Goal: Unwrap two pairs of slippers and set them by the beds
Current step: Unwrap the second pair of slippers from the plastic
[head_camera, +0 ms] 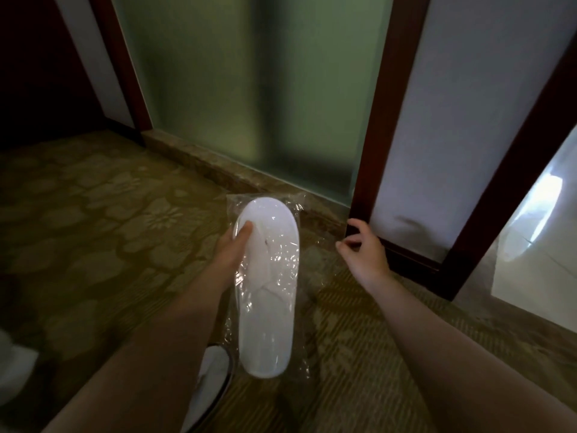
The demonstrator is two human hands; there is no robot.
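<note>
A pair of white slippers [265,295] sealed in a clear plastic wrapper [301,342] hangs above the carpet at the centre of the head view. My left hand [232,248] grips the pack at its left edge, thumb laid across the top slipper's toe. My right hand [363,251] hovers to the right of the pack, fingers spread and curled, holding nothing and apart from the wrapper. Below the pack, partly hidden by my left forearm, lies something white with a dark edge [212,379]; I cannot tell what it is.
Patterned olive carpet [103,232] covers the floor. Straight ahead a frosted glass panel [249,89] stands over a stone sill [218,170]. Dark wooden frames [384,114] border it, and a pale tiled floor [537,260] shows at the right. White fabric [12,367] sits at the left edge.
</note>
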